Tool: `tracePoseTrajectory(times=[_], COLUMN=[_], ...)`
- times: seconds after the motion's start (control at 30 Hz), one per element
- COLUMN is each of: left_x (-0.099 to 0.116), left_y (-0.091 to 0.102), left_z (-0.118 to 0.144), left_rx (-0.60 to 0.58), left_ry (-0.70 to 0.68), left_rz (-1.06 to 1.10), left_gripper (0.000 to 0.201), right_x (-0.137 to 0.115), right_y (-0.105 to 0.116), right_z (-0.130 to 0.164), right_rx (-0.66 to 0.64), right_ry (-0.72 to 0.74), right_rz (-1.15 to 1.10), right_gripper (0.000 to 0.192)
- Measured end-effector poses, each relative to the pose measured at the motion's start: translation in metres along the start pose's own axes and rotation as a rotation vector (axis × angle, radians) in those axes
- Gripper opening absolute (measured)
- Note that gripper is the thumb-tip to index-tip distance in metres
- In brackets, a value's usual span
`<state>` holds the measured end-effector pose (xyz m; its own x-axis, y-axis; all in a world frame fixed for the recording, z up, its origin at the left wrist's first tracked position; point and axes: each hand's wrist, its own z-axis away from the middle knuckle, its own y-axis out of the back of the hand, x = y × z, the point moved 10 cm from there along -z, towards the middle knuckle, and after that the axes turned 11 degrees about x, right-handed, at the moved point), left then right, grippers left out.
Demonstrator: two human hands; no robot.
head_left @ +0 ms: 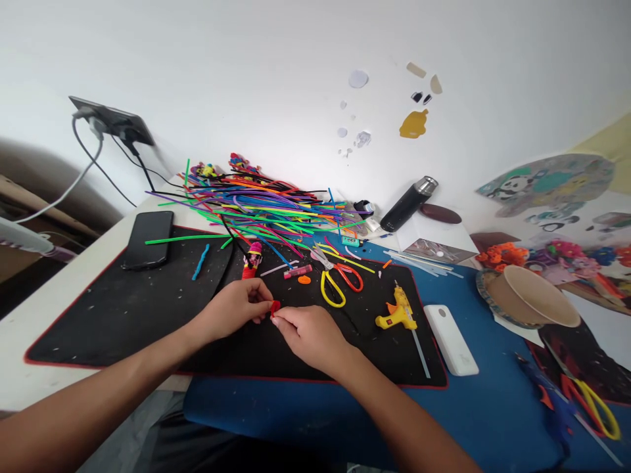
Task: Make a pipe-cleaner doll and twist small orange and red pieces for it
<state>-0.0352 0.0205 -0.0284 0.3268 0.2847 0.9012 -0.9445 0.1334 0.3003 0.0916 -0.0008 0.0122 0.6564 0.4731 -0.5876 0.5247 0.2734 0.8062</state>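
Note:
My left hand (240,307) and my right hand (310,334) meet over the black mat, fingertips pinched on a small curled piece of red pipe cleaner (275,305). Fingers cover part of that piece. Just beyond my left hand is a small pipe-cleaner figure (254,257) with a pink top and a red lower part. Past my right hand lie scissors (334,278) with one yellow and one red handle, a pink lighter (298,271) and a small orange oval (304,280).
A heap of coloured pipe cleaners (266,207) lies along the wall. On the mat (162,322) are a phone (148,240), a twisted blue piece (200,261) and a yellow glue gun (398,310). A white power bank (450,339), black flask (407,205) and bowl (542,295) stand rightward.

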Motion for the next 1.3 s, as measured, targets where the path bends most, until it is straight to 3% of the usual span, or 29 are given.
tracePoseTrajectory(times=[0.23,0.47,0.63,0.9,1.3], left_x=[0.007,0.009,0.012,0.013,0.017], left_y=[-0.001,-0.018,-0.020,-0.012,-0.020], left_z=[0.000,0.014,0.019,0.015,0.022], left_rx=[0.015,-0.097,-0.156,-0.129,-0.260], left_ry=[0.088,0.247,0.230,0.151,0.180], left_rz=[0.265,0.478,0.386,0.160,0.119], left_gripper=[0.032,0.033,0.028,0.029,0.035], right_x=[0.007,0.018,0.025,0.026,0.024], right_y=[-0.010,-0.014,-0.016,-0.016,-0.014], right_z=[0.004,0.005,0.006,0.008,0.006], right_rx=[0.001,-0.005,-0.037,-0.039,-0.075], right_ry=[-0.099,-0.165,-0.175,-0.145,-0.139], right_rz=[-0.167,-0.366,-0.350,-0.308,-0.344], right_gripper=[0.035,0.035,0.042,0.039,0.044])
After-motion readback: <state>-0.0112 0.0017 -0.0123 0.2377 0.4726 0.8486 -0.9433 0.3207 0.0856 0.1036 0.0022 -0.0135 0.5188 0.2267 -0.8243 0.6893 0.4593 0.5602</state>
